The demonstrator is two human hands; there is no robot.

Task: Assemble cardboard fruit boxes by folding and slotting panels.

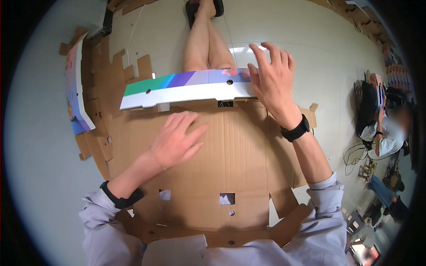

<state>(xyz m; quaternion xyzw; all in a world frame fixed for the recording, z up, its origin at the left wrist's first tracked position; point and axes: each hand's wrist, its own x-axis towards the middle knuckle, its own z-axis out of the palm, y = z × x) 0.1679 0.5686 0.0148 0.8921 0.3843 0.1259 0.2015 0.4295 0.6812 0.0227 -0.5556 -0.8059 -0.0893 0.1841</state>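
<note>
A large brown cardboard sheet (230,155) with several cut-outs lies in front of me. Along its far edge a flap (186,92) is folded up, white below and printed green, blue and purple with pink flowers above. Fingers spread, my left hand (176,138) is over the brown sheet, a little short of the flap; I cannot tell if it presses on it. My right hand (274,80) is at the flap's right end, its fingers apart and bent and its thumb beside the printed edge. Neither hand grips anything.
Bare legs (206,48) with dark footwear stretch out beyond the flap. More cut cardboard (100,66), including a printed panel (76,84), stands along the left wall. At the far right another person (390,133) sits near black cables (353,157) and piled goods.
</note>
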